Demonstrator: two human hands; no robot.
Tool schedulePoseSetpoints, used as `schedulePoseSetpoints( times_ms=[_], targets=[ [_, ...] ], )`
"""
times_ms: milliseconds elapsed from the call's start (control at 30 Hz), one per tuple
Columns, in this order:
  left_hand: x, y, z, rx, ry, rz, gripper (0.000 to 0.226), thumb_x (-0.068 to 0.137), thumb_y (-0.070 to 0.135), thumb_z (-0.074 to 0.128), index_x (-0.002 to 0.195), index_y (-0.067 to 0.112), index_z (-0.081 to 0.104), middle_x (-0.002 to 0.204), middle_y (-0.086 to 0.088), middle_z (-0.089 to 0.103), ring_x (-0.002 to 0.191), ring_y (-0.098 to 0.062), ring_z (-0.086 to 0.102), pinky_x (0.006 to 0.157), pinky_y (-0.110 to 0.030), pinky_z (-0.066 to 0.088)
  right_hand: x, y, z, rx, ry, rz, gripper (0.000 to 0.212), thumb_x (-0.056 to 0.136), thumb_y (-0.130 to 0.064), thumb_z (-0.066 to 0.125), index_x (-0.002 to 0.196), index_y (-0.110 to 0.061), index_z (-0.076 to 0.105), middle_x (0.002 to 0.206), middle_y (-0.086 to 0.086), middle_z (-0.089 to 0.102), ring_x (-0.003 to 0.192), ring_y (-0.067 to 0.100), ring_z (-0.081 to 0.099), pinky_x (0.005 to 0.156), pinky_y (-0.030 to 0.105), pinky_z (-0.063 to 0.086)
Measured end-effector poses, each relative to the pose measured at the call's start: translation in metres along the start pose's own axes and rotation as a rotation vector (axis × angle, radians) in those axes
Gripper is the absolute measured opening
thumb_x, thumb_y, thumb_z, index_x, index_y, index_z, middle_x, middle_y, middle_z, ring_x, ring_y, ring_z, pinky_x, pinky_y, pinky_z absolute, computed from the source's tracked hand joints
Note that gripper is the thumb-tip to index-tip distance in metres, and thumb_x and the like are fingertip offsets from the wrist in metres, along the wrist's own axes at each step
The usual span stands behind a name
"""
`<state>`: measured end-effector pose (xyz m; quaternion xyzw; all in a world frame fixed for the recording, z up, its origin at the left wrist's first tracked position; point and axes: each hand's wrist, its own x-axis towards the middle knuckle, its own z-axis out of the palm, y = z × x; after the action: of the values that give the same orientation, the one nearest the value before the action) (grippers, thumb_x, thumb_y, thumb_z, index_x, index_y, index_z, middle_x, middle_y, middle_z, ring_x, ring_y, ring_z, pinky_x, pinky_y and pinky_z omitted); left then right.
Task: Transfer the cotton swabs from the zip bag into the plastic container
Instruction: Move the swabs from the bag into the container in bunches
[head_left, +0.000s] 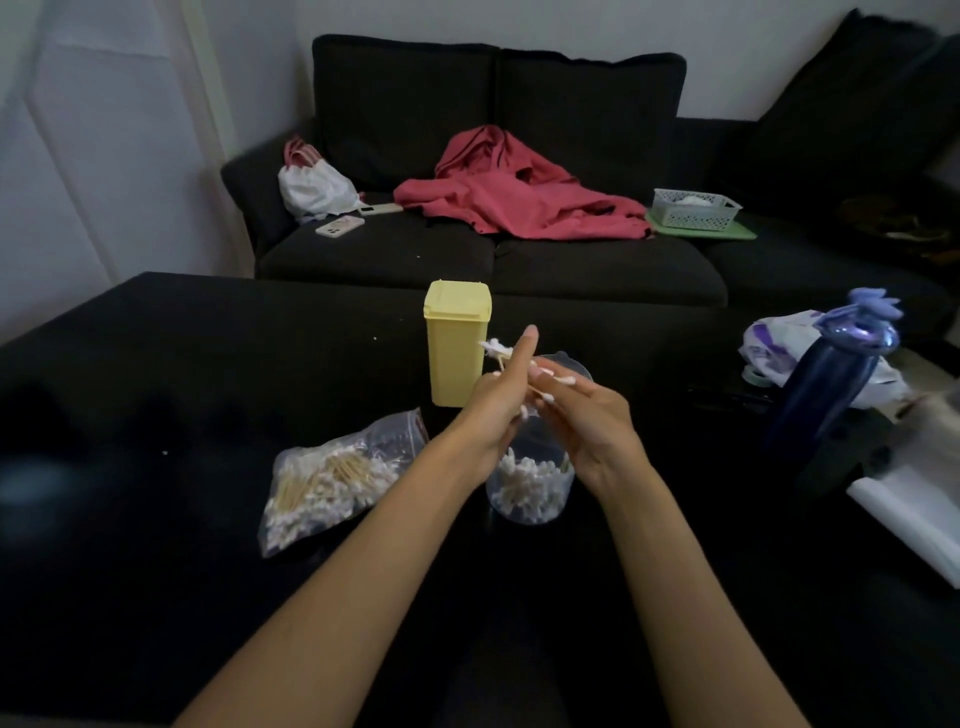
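Note:
A clear zip bag (332, 480) full of wooden-stemmed cotton swabs lies on the black table, left of centre, its mouth open toward the right. A clear round plastic container (530, 488) stands just right of it, with many swabs in its lower part. Both hands meet above the container's mouth. My left hand (496, 402) holds a small bunch of cotton swabs (493, 349), whose white tips stick out past the fingers. My right hand (587, 415) pinches the other ends of those swabs (548, 384).
A yellow lidded box (457, 343) stands right behind the hands. A dark blue bottle (826, 389), a plastic bag and white paper crowd the table's right edge. Beyond the table is a black sofa with a red garment (514, 192), phones and a white basket.

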<state>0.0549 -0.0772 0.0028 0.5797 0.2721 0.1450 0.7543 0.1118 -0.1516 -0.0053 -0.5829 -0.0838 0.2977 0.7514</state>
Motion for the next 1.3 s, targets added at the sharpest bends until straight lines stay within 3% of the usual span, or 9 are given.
schedulePoseSetpoints(
  times_ms=[100, 267, 467, 633, 733, 833, 967, 1167, 1300],
  targets=[
    [0.009, 0.001, -0.001, -0.138, 0.019, -0.104, 0.035, 0.090, 0.045, 0.058, 0.094, 0.010, 0.062, 0.096, -0.011, 0.069, 0.091, -0.022, 0.067, 0.092, -0.034, 0.052, 0.000, 0.003, -0.002, -0.210, 0.015, -0.080, 0.017, 0.081, -0.015, 0.070, 0.098, -0.015, 0.073, 0.093, 0.004, 0.073, 0.089, 0.016, 0.070, 0.082, 0.032, 0.058],
    [0.007, 0.009, -0.004, -0.346, 0.046, -0.248, 0.021, 0.100, 0.024, 0.047, 0.094, 0.005, 0.054, 0.079, -0.011, 0.062, 0.055, -0.015, 0.063, 0.052, -0.022, 0.052, 0.000, 0.001, -0.008, -0.459, -0.019, -0.220, 0.018, 0.079, -0.017, 0.074, 0.097, -0.014, 0.074, 0.088, 0.001, 0.074, 0.084, 0.012, 0.071, 0.082, 0.033, 0.058],
    [0.008, 0.003, 0.000, -0.432, 0.006, -0.214, 0.025, 0.100, 0.014, 0.042, 0.091, -0.001, 0.060, 0.064, -0.013, 0.069, 0.054, -0.017, 0.068, 0.061, -0.027, 0.056, -0.001, -0.002, -0.011, -0.632, 0.030, -0.328, 0.015, 0.076, -0.021, 0.077, 0.091, -0.021, 0.075, 0.086, -0.003, 0.073, 0.083, 0.008, 0.069, 0.082, 0.032, 0.058],
    [0.013, 0.007, 0.001, -0.589, 0.090, -0.109, 0.032, 0.102, 0.011, 0.037, 0.131, 0.001, 0.046, 0.123, -0.011, 0.062, 0.119, -0.024, 0.057, 0.084, -0.032, 0.047, -0.003, -0.011, -0.016, -0.763, 0.002, -0.249, 0.036, 0.071, -0.027, 0.081, 0.104, -0.022, 0.068, 0.097, -0.006, 0.065, 0.094, 0.012, 0.064, 0.084, 0.034, 0.056],
    [0.020, 0.009, -0.004, -0.721, 0.162, -0.038, 0.021, 0.102, 0.014, 0.039, 0.114, 0.006, 0.054, 0.103, -0.008, 0.063, 0.096, -0.017, 0.063, 0.080, -0.030, 0.048, -0.004, -0.016, -0.015, -0.546, 0.116, -0.187, 0.028, 0.085, -0.035, 0.065, 0.109, -0.019, 0.063, 0.105, 0.000, 0.064, 0.092, 0.010, 0.063, 0.076, 0.025, 0.054],
    [0.023, 0.003, 0.000, -0.761, 0.166, 0.078, 0.020, 0.101, 0.015, 0.041, 0.084, 0.012, 0.051, 0.068, 0.000, 0.048, 0.058, -0.008, 0.050, 0.071, -0.028, 0.050, -0.007, -0.007, -0.001, 0.064, 0.164, -0.023, 0.034, 0.099, -0.032, 0.041, 0.123, -0.012, 0.056, 0.124, 0.006, 0.059, 0.112, 0.016, 0.058, 0.097, 0.030, 0.045],
    [0.016, 0.000, 0.014, -0.888, -0.003, 0.102, 0.021, 0.101, 0.014, 0.038, 0.083, 0.012, 0.049, 0.056, 0.004, 0.041, 0.047, -0.006, 0.043, 0.073, -0.026, 0.048, -0.007, 0.002, 0.009, 0.444, 0.094, 0.101, 0.043, 0.101, -0.027, 0.035, 0.135, -0.002, 0.045, 0.132, 0.018, 0.054, 0.120, 0.025, 0.055, 0.108, 0.036, 0.039],
    [0.013, 0.014, 0.014, -0.982, -0.137, 0.091, 0.028, 0.101, 0.016, 0.035, 0.076, 0.014, 0.047, 0.051, 0.006, 0.042, 0.042, -0.005, 0.041, 0.061, -0.020, 0.038, -0.008, -0.008, 0.004, 0.510, 0.154, 0.207, 0.039, 0.097, -0.017, 0.037, 0.129, 0.000, 0.050, 0.127, 0.017, 0.058, 0.117, 0.026, 0.055, 0.109, 0.037, 0.037],
    [0.018, 0.024, 0.003, -1.055, -0.126, 0.100, 0.029, 0.101, 0.014, 0.034, 0.074, 0.014, 0.046, 0.057, 0.006, 0.037, 0.046, -0.004, 0.035, 0.057, -0.018, 0.032, -0.015, -0.018, -0.001, 0.275, 0.029, 0.234, 0.021, 0.094, -0.010, 0.049, 0.108, -0.002, 0.062, 0.104, 0.015, 0.068, 0.094, 0.021, 0.066, 0.086, 0.029, 0.053]
  ],
)
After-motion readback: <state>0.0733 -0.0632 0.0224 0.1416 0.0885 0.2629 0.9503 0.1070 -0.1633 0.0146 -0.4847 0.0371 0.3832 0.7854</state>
